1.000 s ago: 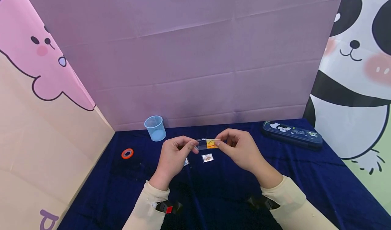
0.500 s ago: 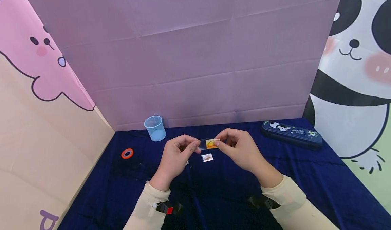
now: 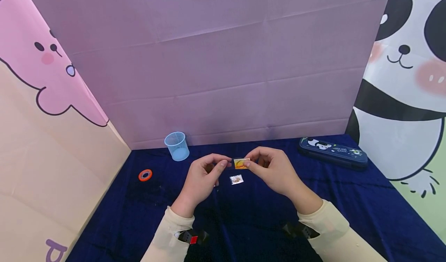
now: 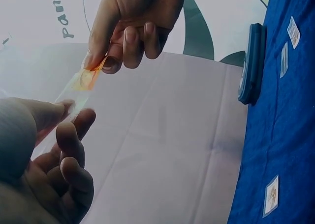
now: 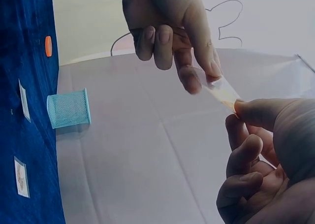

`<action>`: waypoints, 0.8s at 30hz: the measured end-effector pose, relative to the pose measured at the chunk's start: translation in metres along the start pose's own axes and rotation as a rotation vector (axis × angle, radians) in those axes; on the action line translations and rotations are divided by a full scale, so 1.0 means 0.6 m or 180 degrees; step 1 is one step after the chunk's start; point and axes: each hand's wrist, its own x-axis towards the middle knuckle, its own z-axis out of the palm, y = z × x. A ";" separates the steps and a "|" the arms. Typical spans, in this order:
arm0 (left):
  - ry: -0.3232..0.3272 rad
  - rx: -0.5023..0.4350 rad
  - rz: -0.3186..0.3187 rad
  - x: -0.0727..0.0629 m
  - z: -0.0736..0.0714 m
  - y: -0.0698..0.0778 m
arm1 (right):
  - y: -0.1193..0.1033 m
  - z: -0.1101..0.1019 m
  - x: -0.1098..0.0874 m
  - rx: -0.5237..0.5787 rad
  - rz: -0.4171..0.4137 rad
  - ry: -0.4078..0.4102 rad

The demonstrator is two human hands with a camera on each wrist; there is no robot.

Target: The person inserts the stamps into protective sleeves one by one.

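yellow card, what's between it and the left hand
Clear film: the left wrist view shows it stretching from the left hand, which pinches it, to the yellow card, held by the right hand.

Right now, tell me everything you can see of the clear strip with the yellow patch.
The clear strip looks like thin, shiny plastic film, with a yellow-orange printed patch at one end. It is held up off the dark blue cloth: the left grip pinches the transparent part, the right grip the patch end. It slants in both wrist views. Whether sleeve or single sheet, I cannot tell.
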 end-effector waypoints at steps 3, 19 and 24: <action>0.0067 0.0072 0.0073 0.000 0.000 -0.002 | -0.003 0.001 0.000 0.0036 0.0000 0.0008; 0.0435 0.0022 0.0091 0.003 -0.003 -0.005 | -0.004 -0.007 0.002 0.0006 0.0105 0.0041; 0.0456 -0.0005 0.0047 0.002 -0.004 -0.003 | -0.002 -0.004 0.002 -0.0027 0.0122 0.0028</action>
